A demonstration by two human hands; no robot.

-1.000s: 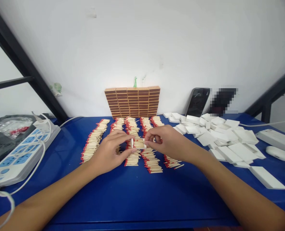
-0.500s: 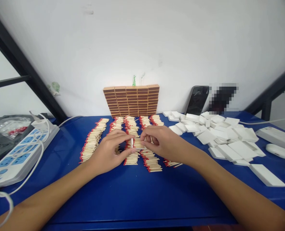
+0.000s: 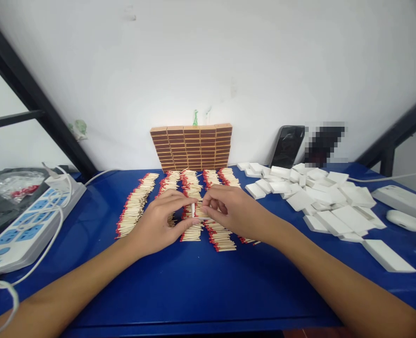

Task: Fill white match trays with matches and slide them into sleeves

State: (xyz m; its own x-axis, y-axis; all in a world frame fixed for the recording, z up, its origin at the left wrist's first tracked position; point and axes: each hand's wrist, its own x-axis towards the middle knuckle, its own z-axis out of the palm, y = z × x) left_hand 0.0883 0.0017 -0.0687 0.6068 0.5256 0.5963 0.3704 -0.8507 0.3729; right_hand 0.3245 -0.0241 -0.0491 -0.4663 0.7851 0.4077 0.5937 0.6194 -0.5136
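Between the thumb and fingers of my left hand (image 3: 156,219) is a small white matchbox tray (image 3: 193,210), held on edge above the middle rows of matches (image 3: 191,233). Matches lie inside the tray, partly covered by my fingers. My right hand (image 3: 229,206) is at the tray's right side, its thumb and fingertips pinched together. Whatever those fingertips hold is too small to make out. Around both hands red-headed matches lie in several long rows, one of them an outer left row (image 3: 135,206).
Stacked matchbox sleeves (image 3: 192,148) stand against the wall. White trays (image 3: 334,202) are heaped at the right, with a phone (image 3: 288,146) leaning behind them and a white earbud case (image 3: 404,220) beside them. A power strip (image 3: 32,225) with white cables occupies the left.
My right hand has moved slightly left, bringing its fingertips closer to the tray. My left hand stays almost still with the tray in it.
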